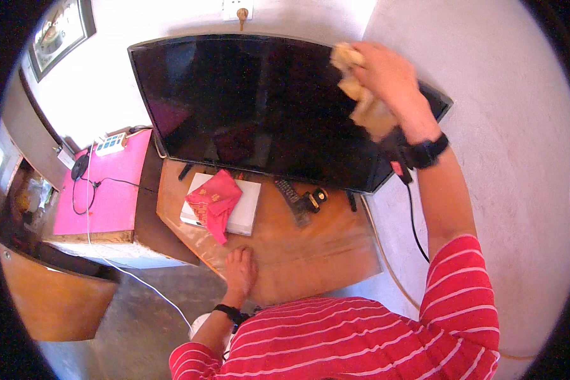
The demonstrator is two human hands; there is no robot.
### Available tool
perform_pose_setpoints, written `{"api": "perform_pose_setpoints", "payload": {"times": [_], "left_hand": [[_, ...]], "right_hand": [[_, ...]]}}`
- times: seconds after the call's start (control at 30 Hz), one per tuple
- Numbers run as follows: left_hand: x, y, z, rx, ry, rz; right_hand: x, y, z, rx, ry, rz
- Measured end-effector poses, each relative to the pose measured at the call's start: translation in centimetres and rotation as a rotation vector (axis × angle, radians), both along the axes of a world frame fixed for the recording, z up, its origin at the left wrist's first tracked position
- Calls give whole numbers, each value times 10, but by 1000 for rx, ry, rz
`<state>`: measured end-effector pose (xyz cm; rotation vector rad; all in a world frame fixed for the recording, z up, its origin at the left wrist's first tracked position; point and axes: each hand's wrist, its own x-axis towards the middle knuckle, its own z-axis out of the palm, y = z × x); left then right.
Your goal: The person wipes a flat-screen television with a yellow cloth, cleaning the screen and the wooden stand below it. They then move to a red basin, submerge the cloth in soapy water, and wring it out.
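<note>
My right hand (384, 71) is raised at the upper right part of a flat-screen television (256, 104). It grips a crumpled yellowish cloth (373, 114), which hangs down in front of the dark screen. My left hand (241, 271) rests on the front left edge of the wooden table (304, 261) under the television, with nothing seen in it. Between that hand and the screen, a red cloth with gold print (213, 202) lies over a white box-like device (244, 209). To its right are a remote control (289, 192) and a small black and gold object (316, 198).
On the left, a pink-topped cabinet (109, 190) bears a power strip (111, 144) and black cables. A white cable (145, 282) runs down across the floor. A framed clock (59, 35) hangs at the upper left. The wall meets the television's right side, where cables hang.
</note>
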<state>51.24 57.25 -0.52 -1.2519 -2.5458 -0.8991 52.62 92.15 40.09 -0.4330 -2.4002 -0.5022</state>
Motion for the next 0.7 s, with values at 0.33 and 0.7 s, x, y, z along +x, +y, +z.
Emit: {"api": "perform_pose_setpoints", "payload": {"times": [0.33,0.7], "left_hand": [[-1,4,-4,-48,54,-12],[-28,44,90,205,86,-386]], "right_hand": [[20,-5,4,-14,12,-118],[-36,-36,7,-153,-38,140]]}}
